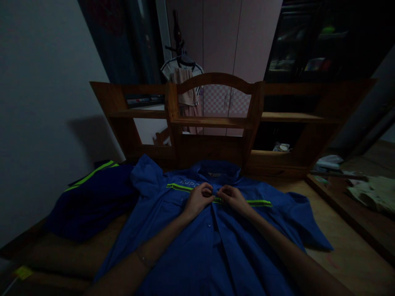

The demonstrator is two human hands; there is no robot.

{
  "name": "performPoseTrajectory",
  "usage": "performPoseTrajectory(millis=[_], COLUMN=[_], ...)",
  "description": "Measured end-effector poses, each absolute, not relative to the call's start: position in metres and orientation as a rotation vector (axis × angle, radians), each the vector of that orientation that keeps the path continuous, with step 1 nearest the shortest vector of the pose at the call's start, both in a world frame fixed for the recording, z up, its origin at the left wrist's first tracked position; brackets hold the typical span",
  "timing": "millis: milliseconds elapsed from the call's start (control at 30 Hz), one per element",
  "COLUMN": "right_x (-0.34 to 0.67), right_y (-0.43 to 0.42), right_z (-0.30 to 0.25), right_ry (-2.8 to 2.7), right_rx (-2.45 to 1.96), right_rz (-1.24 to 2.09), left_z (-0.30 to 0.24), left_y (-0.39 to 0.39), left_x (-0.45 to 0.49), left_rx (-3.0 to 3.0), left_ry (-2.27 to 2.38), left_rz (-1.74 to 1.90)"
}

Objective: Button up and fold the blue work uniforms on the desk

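Observation:
A blue work shirt (182, 230) lies spread face up, its collar at the far end and a yellow-green stripe across the chest. Near the top of the front opening, my left hand (199, 199) pinches one edge of the shirt between thumb and fingers. Close beside it, my right hand (233, 198) pinches the opposite edge, and the fingertips of both hands almost meet. Whatever small part sits between the fingertips is hidden in the dim light. Lower down the placket a button (209, 225) shows, and below it the front hangs apart in folds.
Dark blue clothing with yellow-green stripes (92, 201) lies to the left of the shirt. A wooden shelf unit (212, 122) stands across the far side. On the right are the wooden surface's raised edge (348, 218) and a pale cloth (373, 191) beyond it.

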State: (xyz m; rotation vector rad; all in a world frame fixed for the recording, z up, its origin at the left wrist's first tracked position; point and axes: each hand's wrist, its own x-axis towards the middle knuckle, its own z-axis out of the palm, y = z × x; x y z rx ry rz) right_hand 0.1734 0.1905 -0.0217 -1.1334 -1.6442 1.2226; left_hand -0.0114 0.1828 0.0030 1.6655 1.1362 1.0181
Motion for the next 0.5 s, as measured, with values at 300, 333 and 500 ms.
performPoseTrajectory(millis=[300, 333, 500], right_x=[0.1738, 0.1735, 0.1715], right_y=[0.1925, 0.1921, 0.1917], right_z=[-0.0159, -0.0152, -0.0168], right_ry=[-1.617, -1.612, -1.591], right_rx=[-1.093, -1.091, -1.101], right_rz=[1.315, 1.318, 1.301], left_z=[0.0097, 0.0097, 0.0061], left_y=[0.1787, 0.1784, 0.1790], left_x=[-0.0096, -0.0092, -0.0071], left_rx=[1.794, 1.807, 1.850], left_ry=[1.195, 1.208, 1.290], left_rz=[1.013, 1.012, 1.002])
